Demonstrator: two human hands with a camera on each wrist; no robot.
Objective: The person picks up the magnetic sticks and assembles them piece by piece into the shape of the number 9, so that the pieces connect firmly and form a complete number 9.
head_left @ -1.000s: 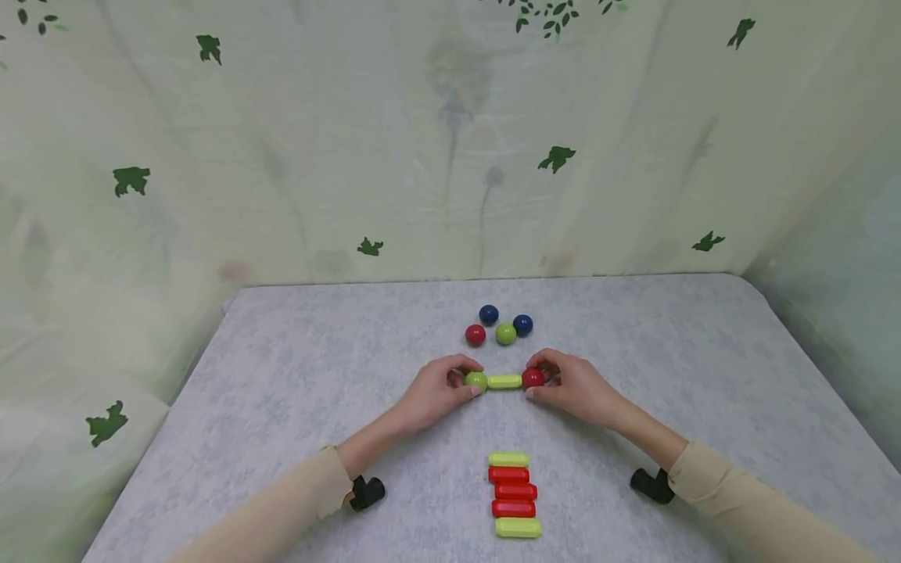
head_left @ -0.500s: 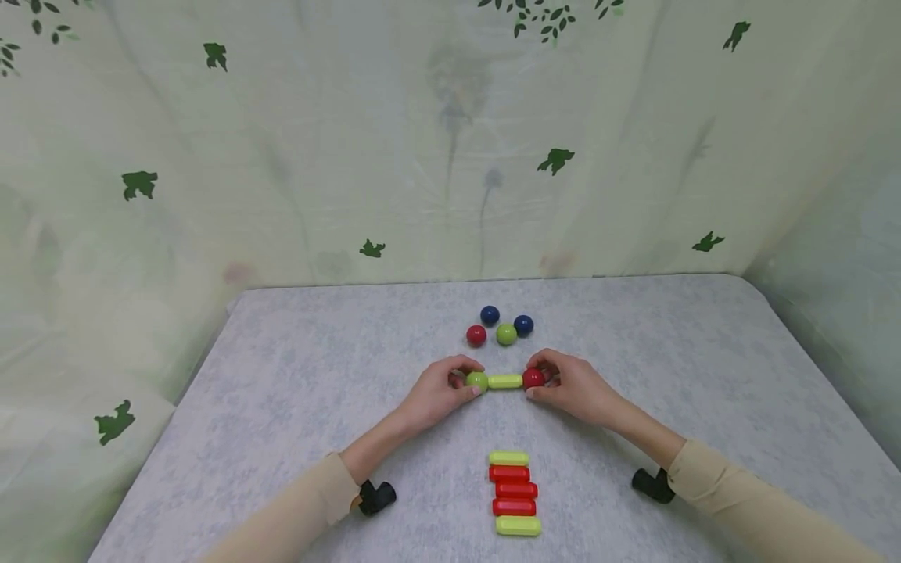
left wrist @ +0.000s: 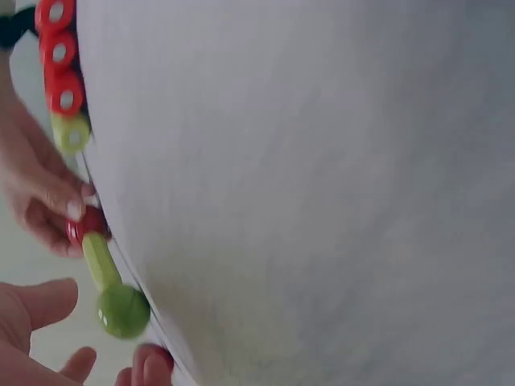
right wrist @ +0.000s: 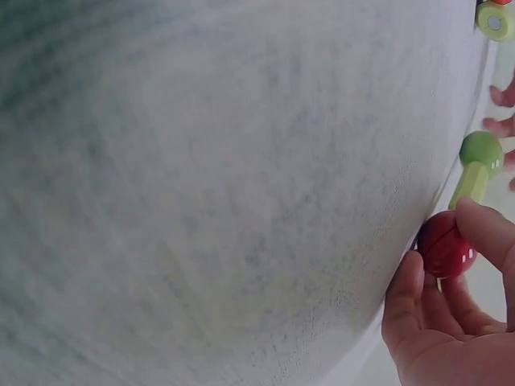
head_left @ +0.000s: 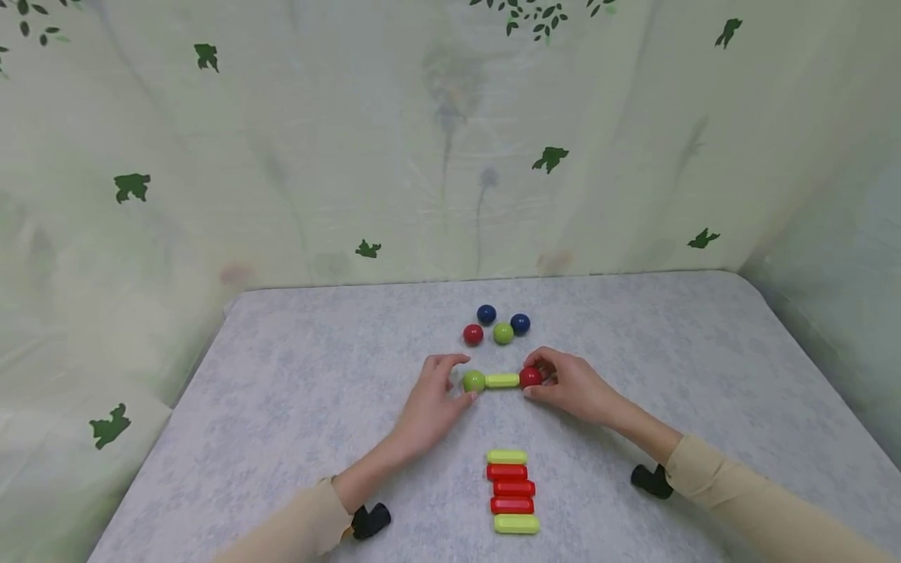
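A light-green rod (head_left: 503,381) lies on the table with a green ball (head_left: 474,381) at its left end and a red ball (head_left: 531,378) at its right end, the three joined in a row. My right hand (head_left: 573,385) pinches the red ball between thumb and fingers; in the right wrist view the thumb (right wrist: 485,231) lies on that ball. Spread around the green ball, my left hand (head_left: 431,403) has its thumb and fingers apart. The left wrist view shows a gap between the left thumb (left wrist: 50,302) and the green ball.
Behind the joined piece sit two blue balls (head_left: 486,314), a loose red ball (head_left: 473,335) and another green ball (head_left: 503,333). Nearer me, several red and light-green rods (head_left: 513,489) lie stacked side by side. A patterned cloth (head_left: 317,156) hangs behind the table (head_left: 633,328).
My left hand has let go of the green ball, its fingers spreading and drawing back to the left. The right hand keeps its pinch on the red ball.
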